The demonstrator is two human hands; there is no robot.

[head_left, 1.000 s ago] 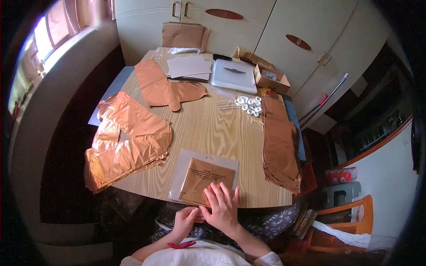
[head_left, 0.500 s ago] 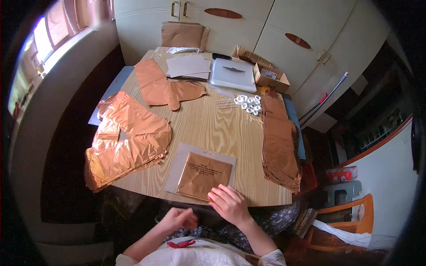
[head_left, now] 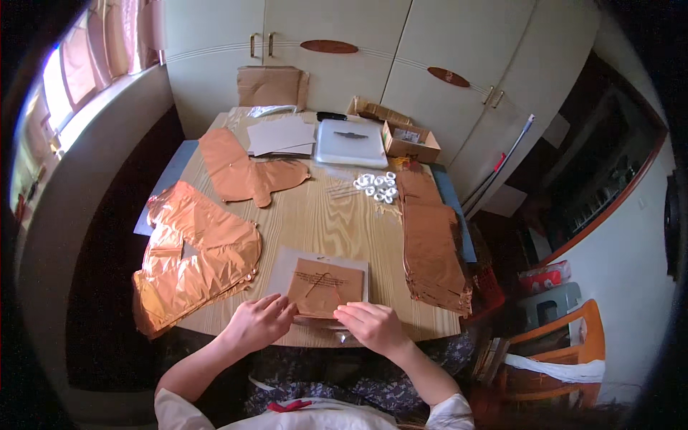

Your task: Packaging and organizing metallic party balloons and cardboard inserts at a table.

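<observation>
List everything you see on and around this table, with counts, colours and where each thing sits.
Folded foil packet: one, copper, on a clear sleeve at the near edge.
Foil balloons: a loose pile, copper, table's left.
Single foil balloon: one, copper, far left.
Foil stack: one, copper, right edge.
Rings: a cluster, white, centre far.
Card sheets: a few, white, far side.
Plastic case: one, white, far side.
Open box: one, brown, far right.
Table: one, light wood.
Left hand: touches the packet's near left edge.
Right hand: touches the packet's near right corner.

A flat copper-brown folded packet (head_left: 324,287) lies on a clear sleeve (head_left: 283,266).
</observation>
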